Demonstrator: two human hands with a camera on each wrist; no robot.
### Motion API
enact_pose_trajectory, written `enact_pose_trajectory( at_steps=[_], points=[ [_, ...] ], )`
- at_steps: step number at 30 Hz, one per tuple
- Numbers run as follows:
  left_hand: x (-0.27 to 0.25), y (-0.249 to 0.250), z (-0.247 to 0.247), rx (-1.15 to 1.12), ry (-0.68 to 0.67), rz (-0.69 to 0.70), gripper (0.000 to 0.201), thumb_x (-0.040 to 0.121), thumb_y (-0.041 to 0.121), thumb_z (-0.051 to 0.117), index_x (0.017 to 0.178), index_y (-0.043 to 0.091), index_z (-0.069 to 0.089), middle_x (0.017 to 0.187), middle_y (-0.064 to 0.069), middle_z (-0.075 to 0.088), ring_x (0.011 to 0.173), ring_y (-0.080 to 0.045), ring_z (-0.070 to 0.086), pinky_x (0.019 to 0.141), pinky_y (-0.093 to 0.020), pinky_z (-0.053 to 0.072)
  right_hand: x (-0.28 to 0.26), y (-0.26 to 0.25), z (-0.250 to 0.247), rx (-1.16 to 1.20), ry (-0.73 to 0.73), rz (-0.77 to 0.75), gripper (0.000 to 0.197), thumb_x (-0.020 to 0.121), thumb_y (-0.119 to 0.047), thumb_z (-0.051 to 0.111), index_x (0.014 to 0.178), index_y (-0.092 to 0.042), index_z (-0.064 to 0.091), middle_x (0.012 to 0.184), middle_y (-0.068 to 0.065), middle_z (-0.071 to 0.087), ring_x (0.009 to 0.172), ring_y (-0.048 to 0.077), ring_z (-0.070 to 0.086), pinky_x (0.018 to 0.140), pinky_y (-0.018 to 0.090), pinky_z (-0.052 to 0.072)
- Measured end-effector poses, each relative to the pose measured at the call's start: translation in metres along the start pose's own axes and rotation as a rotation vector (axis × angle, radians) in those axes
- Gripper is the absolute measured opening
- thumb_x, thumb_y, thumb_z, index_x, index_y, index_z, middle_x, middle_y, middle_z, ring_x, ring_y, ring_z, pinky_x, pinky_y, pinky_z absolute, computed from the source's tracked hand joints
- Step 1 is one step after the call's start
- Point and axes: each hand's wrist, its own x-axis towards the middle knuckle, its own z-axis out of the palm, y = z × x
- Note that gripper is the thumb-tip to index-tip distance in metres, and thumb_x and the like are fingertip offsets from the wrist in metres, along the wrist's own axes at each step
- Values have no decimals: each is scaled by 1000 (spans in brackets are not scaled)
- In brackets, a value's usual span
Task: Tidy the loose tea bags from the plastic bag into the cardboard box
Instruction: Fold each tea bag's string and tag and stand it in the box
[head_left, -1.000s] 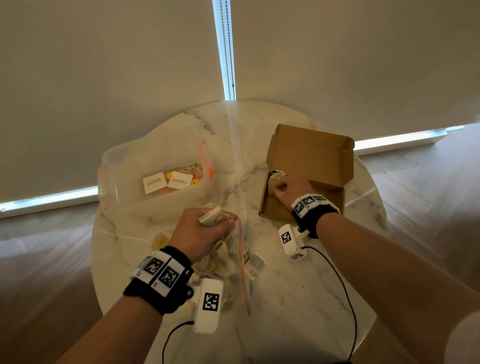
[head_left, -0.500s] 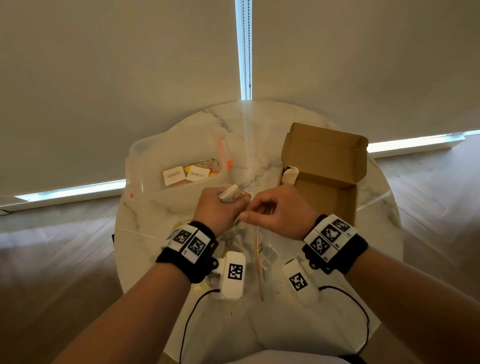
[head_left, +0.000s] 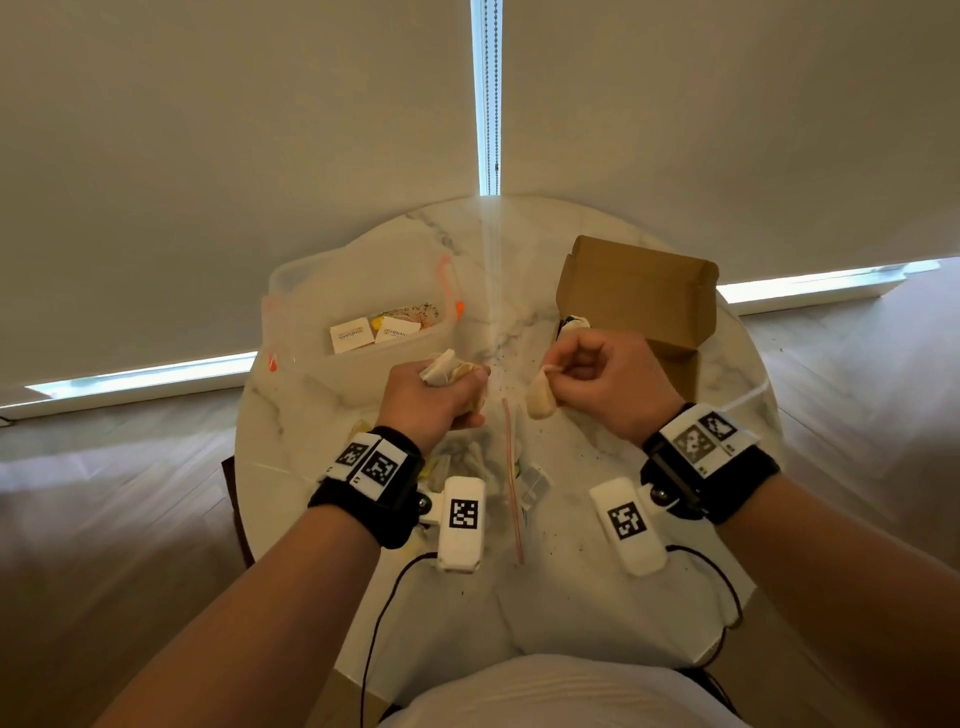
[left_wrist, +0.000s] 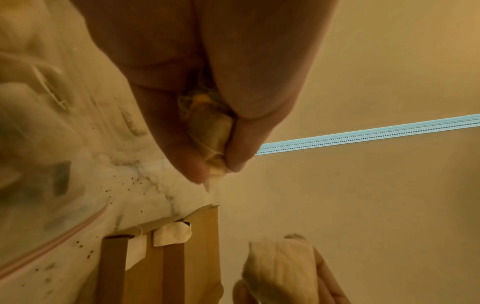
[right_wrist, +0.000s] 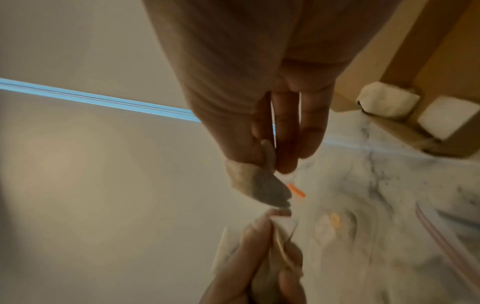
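Tea bags looked light, soft, papery and likely easy to tear; loose specks on the table suggested some leaked. Best taken by a pinch at the top corner, not squeezed. Right hand had thumb and forefinger closed narrow on the top of one tea bag, which hung below the fingers; the other fingers were curled in. Left hand was fisted round a crumpled bunch of tea bags, the ends sticking out above the fingers. Plastic bag lay flat under and behind the left hand. Cardboard box stood open just beyond the right fingers, with a few bags already inside at its near corner.
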Motion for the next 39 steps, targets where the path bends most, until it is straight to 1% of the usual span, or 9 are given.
enact_pose_trajectory(
  at_steps=[5,10,14,21,23,26,31,35,39],
  points=[
    [-12,-1,-9,20,-54,52,3,85,7,74,84,9,76,87,-14,71,71,-17,66,56,-29,56,-2,-4,-22,-344,4,-41,7,85,-11,73,84,-18,74,74,-10,69,66,2,62,60,9,46],
    [-25,-5,-16,44,-114,76,4,86,6,74,87,8,76,84,-11,70,72,-19,64,59,-33,57,-5,-4,-23,-688,-176,68,6,88,-23,70,84,-20,74,75,-8,64,66,6,56,60,17,40],
    [-35,-6,-17,71,-162,89,5,86,6,74,88,9,77,87,-8,72,73,-17,66,56,-29,56,-14,-11,-15,-641,-234,68,6,88,-25,71,90,-22,76,82,-10,69,74,4,62,69,19,49],
    [-41,-5,-19,237,-289,224,11,87,5,73,96,7,78,77,4,71,65,-11,64,59,-34,59,-18,-37,-5,-467,-207,-32,7,88,-20,72,93,-20,77,84,-14,70,76,-4,62,70,10,47],
    [-44,-3,-20,279,-350,261,13,86,5,74,97,9,79,85,-2,74,66,-11,65,61,-34,59,-18,-45,-4,-472,-187,-79,7,89,-19,70,94,-21,74,82,-16,66,74,-6,60,68,6,45],
    [-48,2,-20,318,-438,307,16,85,2,73,92,15,79,98,-3,76,70,-13,68,60,-30,57,-17,-56,-5,-428,-146,-169,11,89,-12,68,88,-23,66,79,-13,62,72,2,58,66,10,46],
    [-52,6,-16,329,-496,275,13,85,-1,73,96,4,77,104,0,76,76,-14,70,60,-27,57,-6,-51,1,-515,-255,-393,16,86,-2,69,88,-16,77,83,-8,64,71,5,59,69,14,47],
    [-53,8,-16,333,-500,265,14,85,0,73,98,3,77,103,-2,76,75,-13,70,60,-27,57,1,-43,2,-487,-356,-389,21,80,3,72,84,-17,79,81,-5,63,71,-4,55,68,5,41],
    [-53,11,-19,350,-513,279,14,86,1,73,99,4,77,98,-4,76,71,-12,68,60,-28,58,3,-41,1,-520,-371,-300,24,86,3,65,93,-16,78,88,-1,68,73,-1,57,70,6,42]
  ],
)
